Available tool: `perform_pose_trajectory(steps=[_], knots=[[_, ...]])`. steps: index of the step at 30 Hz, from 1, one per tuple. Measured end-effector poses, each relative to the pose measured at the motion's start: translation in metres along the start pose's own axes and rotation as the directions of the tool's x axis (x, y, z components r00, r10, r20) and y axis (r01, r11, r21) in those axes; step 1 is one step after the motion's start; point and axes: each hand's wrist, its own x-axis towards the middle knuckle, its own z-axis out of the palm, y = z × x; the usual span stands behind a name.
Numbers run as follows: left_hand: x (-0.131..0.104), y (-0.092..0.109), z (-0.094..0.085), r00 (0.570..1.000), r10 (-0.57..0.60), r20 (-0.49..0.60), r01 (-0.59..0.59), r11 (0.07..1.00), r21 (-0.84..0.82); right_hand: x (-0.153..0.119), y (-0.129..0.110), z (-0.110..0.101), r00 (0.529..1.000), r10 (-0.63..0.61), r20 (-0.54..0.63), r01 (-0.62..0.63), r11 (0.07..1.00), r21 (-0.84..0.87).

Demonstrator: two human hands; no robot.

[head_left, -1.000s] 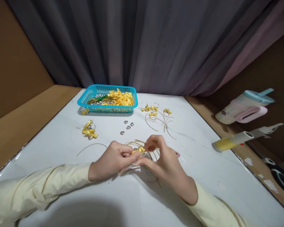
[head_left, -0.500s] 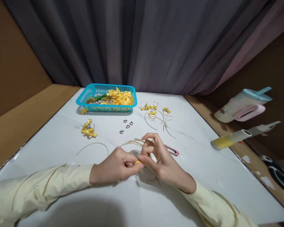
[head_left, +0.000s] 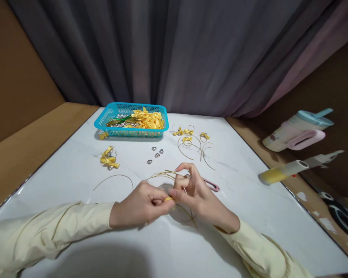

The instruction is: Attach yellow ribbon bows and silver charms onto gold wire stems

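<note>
The left hand (head_left: 137,206) pinches a small yellow bit (head_left: 168,199) between its thumb and first finger. Its other fingers are curled in. The right hand (head_left: 201,199) meets it there, with its thumb tip at the yellow bit. Its first finger is up and bent, and the next one is curled in. I cannot tell if the right fingers pinch too. Both hands are over the white bench (head_left: 118,239), nearer its near edge than its far edge, about midway between the sides.

Thin gold wires (head_left: 162,175) lie just past the hands, and more bend out under the right hand. A pink clip (head_left: 214,187) peeks out beside the right hand. One curved wire (head_left: 113,177) lies by itself, beyond the left hand.

Farther off are four little silver hearts (head_left: 157,155). To their left sits a small heap of yellow bows (head_left: 108,159) with silver bits. To their right are more bows with thin rings (head_left: 187,139), and some loose curved wires (head_left: 203,152).

A blue basket (head_left: 130,130) sits by the far edge, near the far left corner, with yellow pieces (head_left: 147,119) and silver bits inside. By the right edge are a cup with a pink handle (head_left: 297,133) and a tube with yellow in it (head_left: 278,173).
</note>
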Motion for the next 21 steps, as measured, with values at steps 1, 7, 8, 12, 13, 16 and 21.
perform_pose_trajectory(steps=[1,7,8,12,13,16,21], knots=[[0.0,0.001,0.0,1.0,-0.007,0.009,0.008,1.0,-0.011,-0.001,0.001,0.001,0.999,-0.03,-0.017,0.029,0.999,-0.038],[0.0,0.001,-0.002,0.999,-0.029,0.015,0.03,0.997,-0.066,-0.005,0.006,0.008,0.951,-0.299,-0.076,0.259,0.908,-0.329],[0.0,0.001,-0.003,0.999,-0.03,0.012,0.031,0.997,-0.074,-0.005,0.006,0.009,0.938,-0.334,-0.094,0.285,0.895,-0.342],[0.0,0.003,-0.005,1.0,0.001,0.002,-0.001,0.998,-0.058,-0.006,0.005,0.013,0.893,-0.4,-0.206,0.325,0.89,-0.321],[0.0,0.004,-0.006,1.0,0.013,-0.004,-0.013,0.999,-0.04,-0.006,0.005,0.013,0.892,-0.392,-0.226,0.317,0.898,-0.305],[-0.001,0.005,-0.006,0.999,0.037,-0.031,-0.036,0.999,0.02,-0.004,0.003,0.01,0.883,-0.371,-0.287,0.299,0.916,-0.267],[-0.003,0.003,-0.001,0.999,0.046,0.007,-0.047,0.998,0.04,0.002,-0.001,-0.008,0.801,-0.398,-0.447,0.3,0.913,-0.274]])
